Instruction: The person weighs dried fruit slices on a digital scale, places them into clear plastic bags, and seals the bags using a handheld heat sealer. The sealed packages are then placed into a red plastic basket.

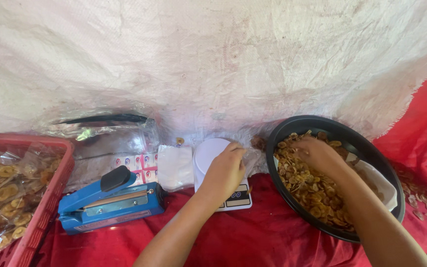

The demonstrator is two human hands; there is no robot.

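Right hand: fingers curled down into the chips, gathering a clutch of them; the grip itself is hidden by the knuckles.
Left hand: fingers pinched on the mouth of a clear bag, just above the white scale.
Step in hand: judged to be scooping chips to fill the bag for weighing.
Next move calls for: a short carry leftward over the bowl's rim, with the bag's mouth kept open.
Chips: heaped in the black bowl, under and around the right fingers, near the bag.
Further out: blue sealer left of the scale; red basket of packed chip bags at far left; red cloth beneath.
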